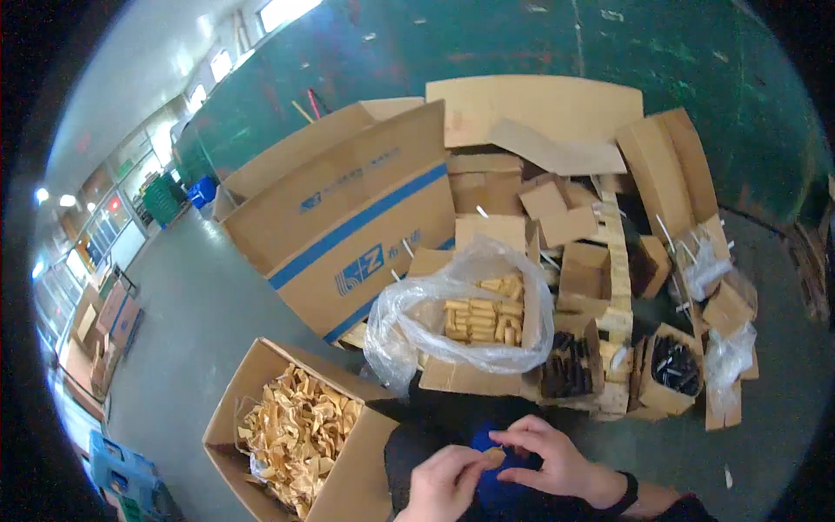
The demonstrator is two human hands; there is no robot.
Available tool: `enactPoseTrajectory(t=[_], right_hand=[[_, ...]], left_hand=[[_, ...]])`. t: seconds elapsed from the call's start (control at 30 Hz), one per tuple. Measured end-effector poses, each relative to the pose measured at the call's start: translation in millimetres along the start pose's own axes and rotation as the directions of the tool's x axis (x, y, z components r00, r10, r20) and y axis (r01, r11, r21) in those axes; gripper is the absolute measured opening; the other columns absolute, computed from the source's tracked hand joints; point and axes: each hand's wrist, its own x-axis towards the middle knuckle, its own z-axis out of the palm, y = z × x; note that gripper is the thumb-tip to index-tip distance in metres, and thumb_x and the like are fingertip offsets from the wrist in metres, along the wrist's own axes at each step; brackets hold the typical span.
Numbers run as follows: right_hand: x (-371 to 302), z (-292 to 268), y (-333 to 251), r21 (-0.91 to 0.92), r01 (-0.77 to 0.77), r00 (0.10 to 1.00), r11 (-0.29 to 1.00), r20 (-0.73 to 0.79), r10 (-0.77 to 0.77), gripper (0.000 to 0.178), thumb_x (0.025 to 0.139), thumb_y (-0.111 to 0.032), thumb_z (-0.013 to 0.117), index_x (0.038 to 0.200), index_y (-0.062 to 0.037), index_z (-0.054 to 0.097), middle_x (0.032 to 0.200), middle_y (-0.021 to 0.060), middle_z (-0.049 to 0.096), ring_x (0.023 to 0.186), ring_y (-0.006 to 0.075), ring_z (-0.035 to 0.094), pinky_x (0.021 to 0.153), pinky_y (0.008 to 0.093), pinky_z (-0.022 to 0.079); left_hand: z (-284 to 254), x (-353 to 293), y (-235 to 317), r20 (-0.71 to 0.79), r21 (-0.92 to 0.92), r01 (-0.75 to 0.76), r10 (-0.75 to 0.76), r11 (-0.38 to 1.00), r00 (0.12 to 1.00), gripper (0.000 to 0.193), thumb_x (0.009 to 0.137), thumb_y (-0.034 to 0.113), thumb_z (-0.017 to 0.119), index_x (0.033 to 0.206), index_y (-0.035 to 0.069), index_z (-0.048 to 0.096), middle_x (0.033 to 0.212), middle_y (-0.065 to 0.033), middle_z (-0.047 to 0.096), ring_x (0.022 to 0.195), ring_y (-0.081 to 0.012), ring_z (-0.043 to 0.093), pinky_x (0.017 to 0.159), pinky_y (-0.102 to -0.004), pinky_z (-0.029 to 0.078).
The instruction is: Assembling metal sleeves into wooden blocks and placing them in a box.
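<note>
Low in the view, my left hand (445, 480) pinches a small tan piece (494, 457), perhaps leather or card, between thumb and fingers. My right hand (550, 459), with a dark band at the wrist, faces it from the right. Its thumb and fingers are spread, with the fingertips close to the piece; whether they touch it is hard to tell. To the left, a cardboard box (352, 470) holds many loose, curled tan pieces (300, 426). Ahead of my hands, a box lined with clear plastic (404, 317) contains tan rolled bundles (483, 317) stacked in rows.
Small boxes with black parts (570, 370) and more black pieces (676, 364) stand ahead to the right on a wooden pallet (616, 304). A large carton (357, 217) with a blue stripe rises behind. Blue plastic crates (126, 470) sit at far left. A green wall (522, 43) closes the back.
</note>
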Motion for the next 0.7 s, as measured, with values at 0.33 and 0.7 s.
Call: enactPoseTrajectory(t=[0.33, 0.7], right_hand=[[10.7, 3.8, 5.4, -0.203, 0.154, 0.985, 0.967, 0.110, -0.134, 0.009, 0.068, -0.004, 0.062, 0.075, -0.0032, 0.057, 0.070, 0.0075, 0.057, 0.061, 0.0205, 0.057, 0.053, 0.0276, 0.046], [5.9, 3.8, -13.0, 0.101, -0.163, 0.983, 0.982, -0.075, 0.170, 0.006, 0.073, -0.006, 0.059, 0.069, -0.0015, 0.058, 0.061, 0.0041, 0.056, 0.051, 0.0094, 0.050, 0.045, 0.0207, 0.038]], left_hand=[[-6.1, 2.1, -12.5, 0.123, -0.047, 0.106, -0.100, 0.993, 0.987, 0.010, 0.068, 0.001, 0.061, 0.077, 0.000, 0.058, 0.069, -0.0123, 0.056, 0.065, -0.0283, 0.056, 0.058, -0.0312, 0.045], [-4.9, 12.9, -8.3, 0.139, 0.203, -0.507, 0.488, 0.838, 0.862, 0.011, 0.063, -0.001, 0.059, 0.069, 0.004, 0.052, 0.070, -0.0081, 0.052, 0.062, -0.0247, 0.052, 0.053, -0.0333, 0.044]])
